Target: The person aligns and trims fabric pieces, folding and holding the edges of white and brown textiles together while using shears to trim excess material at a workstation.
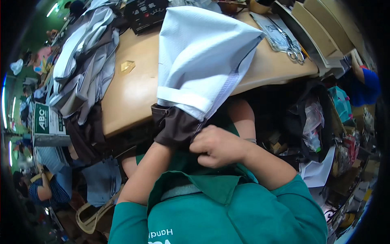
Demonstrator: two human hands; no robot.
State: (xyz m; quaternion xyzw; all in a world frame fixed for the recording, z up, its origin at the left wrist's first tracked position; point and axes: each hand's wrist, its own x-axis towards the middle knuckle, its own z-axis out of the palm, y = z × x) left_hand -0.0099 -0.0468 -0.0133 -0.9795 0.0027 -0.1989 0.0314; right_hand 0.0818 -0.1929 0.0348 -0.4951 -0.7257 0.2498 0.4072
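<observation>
A pale grey-white textured fabric piece [199, 61] with a dark brown lower end [178, 124] stretches from the tabletop to my lap. It looks like a sewn pouch or bag; a seam runs along its right edge. My left forearm [154, 160] goes up into the brown end, which hides the left hand and its fingers. Closed at the right edge of that brown cloth is my right hand [219, 146], its fingers curled in against the seam side.
A heap of grey and brown fabric [87, 61] covers the left side of the wooden table [134, 89]. A black control box [146, 14] stands at the back. Scissors [294, 51] lie on a pad at right, near cardboard boxes [319, 26]. Other people sit at both sides.
</observation>
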